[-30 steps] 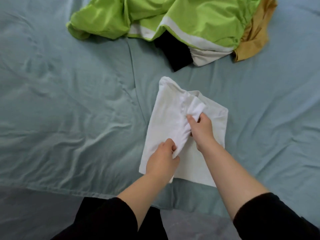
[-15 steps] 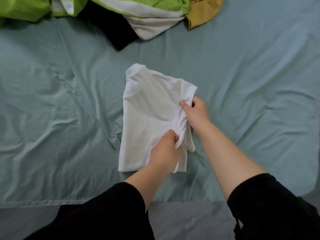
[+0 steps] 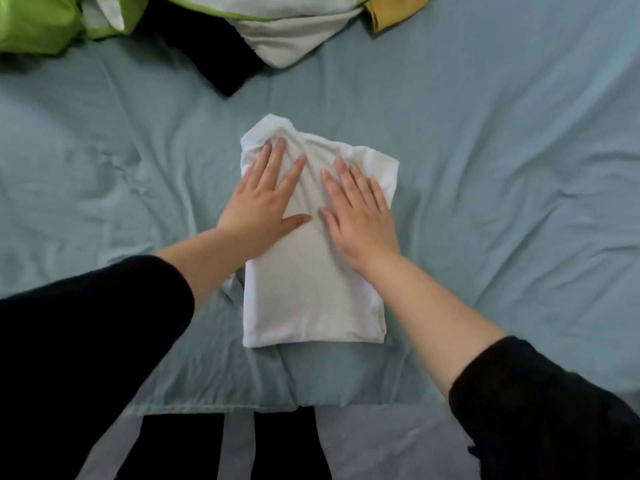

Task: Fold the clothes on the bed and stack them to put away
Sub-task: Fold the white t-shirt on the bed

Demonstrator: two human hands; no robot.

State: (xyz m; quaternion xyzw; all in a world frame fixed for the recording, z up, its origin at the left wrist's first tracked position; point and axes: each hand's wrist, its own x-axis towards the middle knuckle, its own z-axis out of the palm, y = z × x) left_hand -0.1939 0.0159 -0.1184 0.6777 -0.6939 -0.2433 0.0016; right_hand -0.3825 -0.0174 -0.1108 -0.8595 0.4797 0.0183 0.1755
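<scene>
A white garment (image 3: 311, 292) lies folded into a narrow rectangle in the middle of the bed, near its front edge. My left hand (image 3: 266, 199) rests flat on the garment's upper left part, fingers spread. Beside it, my right hand (image 3: 360, 209) presses flat on the upper right part. Neither hand grips the cloth. The far end of the garment is slightly rumpled under my fingertips.
The bed is covered by a wrinkled pale blue sheet (image 3: 502, 168). At the far edge lies a heap of unfolded clothes: a lime green and white piece (image 3: 38, 26), a black one (image 3: 221, 60), a mustard one (image 3: 391, 12). The bed's front edge (image 3: 277, 405) runs just below the garment.
Both hands let go of the pinched fold of the white garment and now lie flat on it. The garment has gone from half-lifted to folded flat on the sheet.
</scene>
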